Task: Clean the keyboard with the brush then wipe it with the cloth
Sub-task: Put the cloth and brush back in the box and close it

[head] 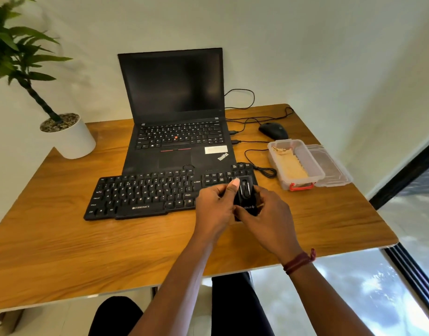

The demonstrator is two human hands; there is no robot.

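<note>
**Black keyboard, both hands busy**

One black keyboard [140, 192] with white lettering lies flat on the wooden table [63, 238], just before one open laptop [174, 93]. Over its right end, the left hand [216, 204] and right hand [266, 214] together grip one small black item [245, 195]. One beige cloth [291, 166] lies in one clear box [303, 151], with one mouse [273, 131] behind it.

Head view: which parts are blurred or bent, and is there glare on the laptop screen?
Head view: the plant leaves are smeared by blur; the edges of the table bow from the wide lens; the laptop screen is dark, without glare; the keyboard and the held mouse look sharp; the ground at lower right is bright and blurred.
</note>
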